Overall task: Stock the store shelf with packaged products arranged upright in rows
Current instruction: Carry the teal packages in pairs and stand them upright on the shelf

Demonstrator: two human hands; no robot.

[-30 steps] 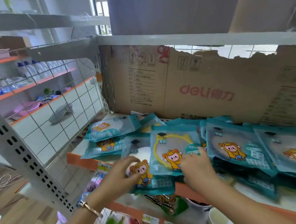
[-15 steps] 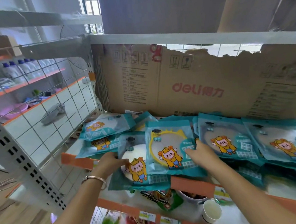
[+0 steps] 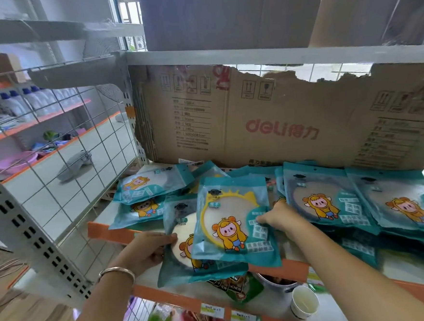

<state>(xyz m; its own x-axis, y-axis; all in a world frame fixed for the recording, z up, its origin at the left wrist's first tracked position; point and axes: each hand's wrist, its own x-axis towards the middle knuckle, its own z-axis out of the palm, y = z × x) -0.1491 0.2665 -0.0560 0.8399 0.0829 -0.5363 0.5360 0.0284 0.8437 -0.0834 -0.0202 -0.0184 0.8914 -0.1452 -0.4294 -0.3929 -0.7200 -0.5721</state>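
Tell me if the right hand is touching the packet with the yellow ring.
Touching. In the head view the right hand lays its fingers over the right edge of the yellow-ring packet.

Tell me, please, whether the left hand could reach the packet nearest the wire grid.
Probably yes: the left hand is in front of the grid-side packet, nothing standing between, though it must first release the white-disc packet it grips.

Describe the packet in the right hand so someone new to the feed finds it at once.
Find the torn brown deli cardboard backing the shelf; teal packets lie in front of it. The packet tops the front-centre pile overhanging the orange shelf edge, the right hand holding its right side. Unlike the packets beside it, it shows a bright yellow ring.
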